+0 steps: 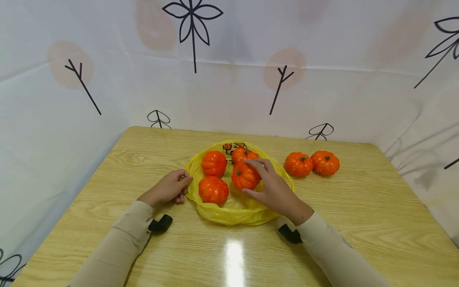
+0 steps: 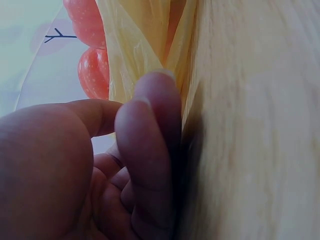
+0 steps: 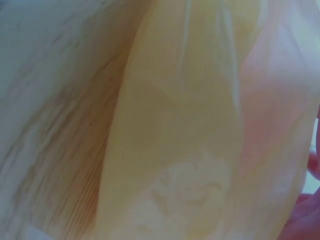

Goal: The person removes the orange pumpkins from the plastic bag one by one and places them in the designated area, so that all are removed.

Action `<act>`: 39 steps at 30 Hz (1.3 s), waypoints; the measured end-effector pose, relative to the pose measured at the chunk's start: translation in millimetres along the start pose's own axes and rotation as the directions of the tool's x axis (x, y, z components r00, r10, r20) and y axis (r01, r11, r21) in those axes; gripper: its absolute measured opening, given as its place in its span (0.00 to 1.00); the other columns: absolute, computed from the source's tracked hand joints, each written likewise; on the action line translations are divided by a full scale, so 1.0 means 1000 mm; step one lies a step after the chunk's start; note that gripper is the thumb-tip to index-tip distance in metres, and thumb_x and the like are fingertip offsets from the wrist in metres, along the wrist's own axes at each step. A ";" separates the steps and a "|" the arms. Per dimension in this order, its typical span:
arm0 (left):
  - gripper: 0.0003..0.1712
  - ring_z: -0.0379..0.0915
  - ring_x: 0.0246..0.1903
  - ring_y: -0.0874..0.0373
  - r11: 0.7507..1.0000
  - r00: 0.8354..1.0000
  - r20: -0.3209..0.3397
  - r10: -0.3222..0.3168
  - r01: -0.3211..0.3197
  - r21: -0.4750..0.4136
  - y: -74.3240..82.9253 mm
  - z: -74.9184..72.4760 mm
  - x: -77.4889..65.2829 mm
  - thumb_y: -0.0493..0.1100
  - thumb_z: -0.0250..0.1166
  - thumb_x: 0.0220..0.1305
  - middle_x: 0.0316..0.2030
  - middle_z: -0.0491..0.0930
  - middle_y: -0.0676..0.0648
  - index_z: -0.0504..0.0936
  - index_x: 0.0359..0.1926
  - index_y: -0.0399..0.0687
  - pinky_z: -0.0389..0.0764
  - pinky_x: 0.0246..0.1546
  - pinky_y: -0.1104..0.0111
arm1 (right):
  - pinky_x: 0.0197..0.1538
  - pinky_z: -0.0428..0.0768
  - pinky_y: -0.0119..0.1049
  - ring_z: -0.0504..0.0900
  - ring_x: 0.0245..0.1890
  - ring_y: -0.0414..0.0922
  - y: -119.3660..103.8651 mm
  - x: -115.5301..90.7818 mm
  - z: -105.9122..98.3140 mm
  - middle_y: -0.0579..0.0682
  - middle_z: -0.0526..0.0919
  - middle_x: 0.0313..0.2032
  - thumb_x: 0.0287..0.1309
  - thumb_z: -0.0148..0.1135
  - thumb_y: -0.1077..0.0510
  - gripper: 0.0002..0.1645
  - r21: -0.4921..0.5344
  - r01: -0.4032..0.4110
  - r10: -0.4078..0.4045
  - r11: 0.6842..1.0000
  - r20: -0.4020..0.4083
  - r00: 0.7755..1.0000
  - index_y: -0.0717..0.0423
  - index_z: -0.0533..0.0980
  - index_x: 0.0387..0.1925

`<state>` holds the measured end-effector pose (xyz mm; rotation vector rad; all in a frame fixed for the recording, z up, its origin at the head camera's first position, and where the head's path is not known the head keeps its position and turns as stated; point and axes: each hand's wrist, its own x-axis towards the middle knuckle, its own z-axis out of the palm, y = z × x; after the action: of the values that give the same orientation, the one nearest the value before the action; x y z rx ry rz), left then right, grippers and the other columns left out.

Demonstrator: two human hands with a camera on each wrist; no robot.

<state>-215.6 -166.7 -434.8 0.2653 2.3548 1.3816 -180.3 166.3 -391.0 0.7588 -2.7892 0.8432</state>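
Observation:
A yellow plastic bag (image 1: 229, 217) lies spread wide on the table, its rim rolled into a ring. Several small orange toy pumpkins are inside it, one (image 1: 214, 164) at the back left and one (image 1: 213, 190) at the front left. My left hand (image 1: 171, 187) pinches the bag's left rim; the left wrist view shows thumb and fingertips at the yellow film (image 2: 135, 45). My right hand (image 1: 274, 191) reaches over the right rim and holds a pumpkin (image 1: 245, 175) between thumb and fingers. In the right wrist view the bag's side (image 3: 170, 120) hides most of that hand.
Two more pumpkins, one (image 1: 299, 164) beside another (image 1: 325, 163), sit on the wooden table (image 1: 358, 223) right of the bag. A white patterned cloth (image 1: 229, 91) hangs behind the table. Black wrist devices, such as the left one (image 1: 160, 224), stick out from both sleeves.

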 end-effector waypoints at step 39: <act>0.18 0.76 0.15 0.57 1.000 1.000 0.003 -0.001 0.001 -0.004 -0.001 0.000 0.000 0.51 0.51 0.79 0.24 0.75 0.46 0.72 0.38 0.39 0.81 0.18 0.66 | 0.55 0.82 0.56 0.77 0.58 0.59 0.024 -0.015 -0.026 0.61 0.66 0.70 0.57 0.74 0.53 0.49 -0.014 -0.069 0.065 0.998 -0.189 0.980 0.60 0.58 0.71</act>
<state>-215.9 -167.5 -435.6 0.2649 2.3497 1.3840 -179.7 204.2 -384.5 0.5528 -2.6628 0.8489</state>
